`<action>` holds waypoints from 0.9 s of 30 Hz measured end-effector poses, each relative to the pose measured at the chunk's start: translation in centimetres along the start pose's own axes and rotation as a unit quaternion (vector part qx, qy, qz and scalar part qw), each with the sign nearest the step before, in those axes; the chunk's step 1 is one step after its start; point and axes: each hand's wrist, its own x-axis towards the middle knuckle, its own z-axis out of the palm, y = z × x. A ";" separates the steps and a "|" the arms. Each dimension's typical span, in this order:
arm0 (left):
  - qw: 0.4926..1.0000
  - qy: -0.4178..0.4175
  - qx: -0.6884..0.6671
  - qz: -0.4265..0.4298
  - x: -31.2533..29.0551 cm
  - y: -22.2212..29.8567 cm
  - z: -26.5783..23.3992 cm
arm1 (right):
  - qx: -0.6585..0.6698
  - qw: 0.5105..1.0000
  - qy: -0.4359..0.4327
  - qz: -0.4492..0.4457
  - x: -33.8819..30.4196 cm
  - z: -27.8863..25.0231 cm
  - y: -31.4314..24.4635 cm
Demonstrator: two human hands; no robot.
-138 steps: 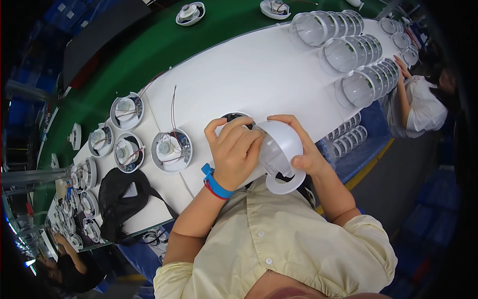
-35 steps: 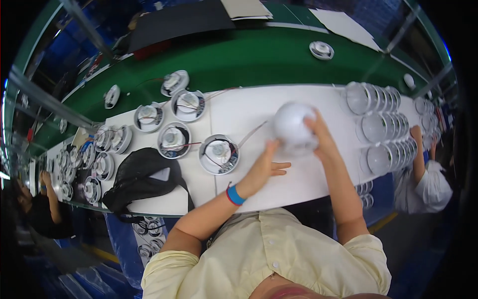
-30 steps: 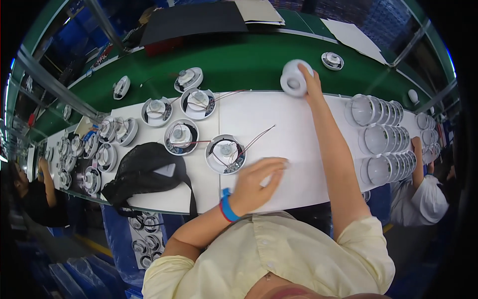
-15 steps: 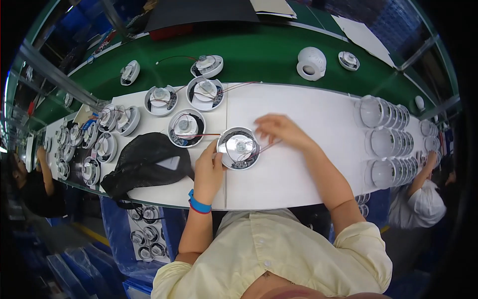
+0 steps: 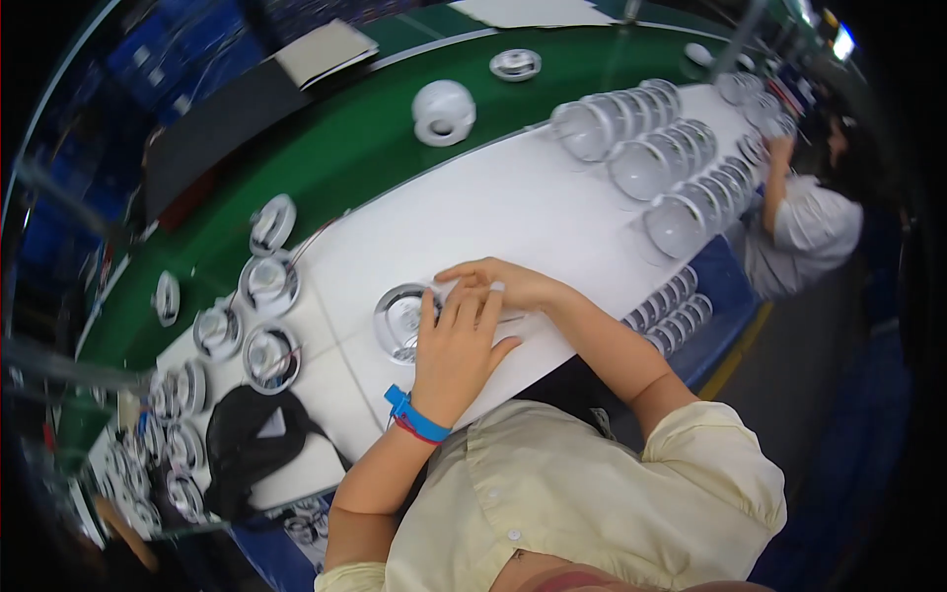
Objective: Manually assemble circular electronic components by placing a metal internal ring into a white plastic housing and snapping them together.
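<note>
A round white housing (image 5: pixel 387 321) with a shiny silver inner part lies on the white worktop in front of me, its right side covered by my left hand. My left hand (image 5: pixel 459 360) reaches across it, fingers stretched out and slightly apart. A small white piece (image 5: pixel 496 287) shows at one of its fingertips; I cannot make out what it is. My right hand (image 5: pixel 508 284) comes in from the right with bent fingers, meeting the left fingertips. What it pinches is hidden behind the left hand. A thin wire shows just below the right hand.
Similar round units (image 5: pixel 271 357) stand at the left beside a black cloth bag (image 5: pixel 252 444). Rows of clear domed covers (image 5: pixel 676 227) line the right. A white hollow shell (image 5: pixel 444 111) sits on the green belt (image 5: pixel 365 148) behind. Another person (image 5: pixel 809 227) works at far right.
My view has swung to the right. My left hand has left the housing's left rim and now lies over its right side, fingers outstretched. My right hand has come in to meet it.
</note>
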 end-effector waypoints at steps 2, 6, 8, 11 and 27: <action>0.992 -0.117 0.049 0.001 -0.4 -0.2 1.2 | -0.243 0.941 0.231 -0.054 -2.7 -2.8 -0.3; 0.990 -0.115 0.017 0.084 -1.7 -2.0 2.2 | -0.633 0.532 0.561 0.045 -13.1 -10.0 -3.9; 0.992 -0.088 -0.021 0.085 -0.5 -1.1 1.8 | -0.632 0.561 0.533 0.042 -18.5 -13.9 -1.3; 0.992 -0.051 -0.056 0.101 0.4 -0.9 1.3 | -0.548 0.638 0.539 -0.038 -19.3 -14.3 -0.9; 0.977 0.067 -0.117 0.167 0.2 -1.6 1.9 | -0.154 0.976 0.152 -0.024 -15.1 -4.2 -0.9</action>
